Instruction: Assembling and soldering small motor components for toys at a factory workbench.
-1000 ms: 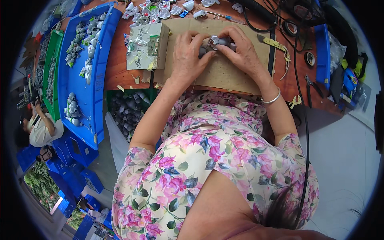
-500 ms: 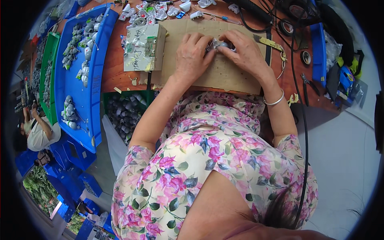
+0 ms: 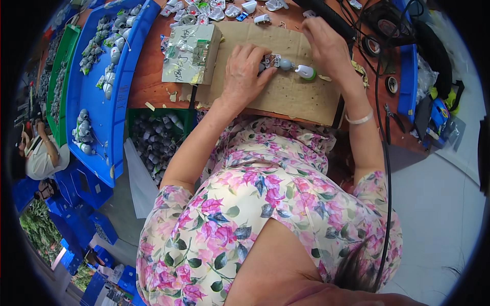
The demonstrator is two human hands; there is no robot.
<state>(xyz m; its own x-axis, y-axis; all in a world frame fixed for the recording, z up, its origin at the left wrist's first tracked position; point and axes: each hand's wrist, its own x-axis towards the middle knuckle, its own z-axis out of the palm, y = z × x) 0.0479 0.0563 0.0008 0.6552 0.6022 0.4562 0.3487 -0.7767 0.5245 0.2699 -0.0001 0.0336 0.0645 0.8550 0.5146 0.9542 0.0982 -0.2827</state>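
Blue plastic tray [image 3: 121,97], upper left, is holding grey-white bits [image 3: 115,54]. Left hand [image 3: 244,71] is pinching a grey-white plastic piece [image 3: 277,61], upper middle, lying sideways, round end pointing right. Right hand [image 3: 326,46]: can't tell if it's gripping.

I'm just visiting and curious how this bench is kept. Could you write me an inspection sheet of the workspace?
Surface: reddish-brown bench, cardboard sheet on it.
Job's things: small grey rounded part by the left hand; white-and-green piece to its right.
Clutter: white plastic parts along the far edge; pliers at right.
Hands: left over the cardboard, grip partly hidden; right hand raised, apart from the white-and-green piece; whether it holds anything is unclear.
Cables: black cable running down the right side.
Surroundings: blue tray of parts at left; a co-worker beyond it.
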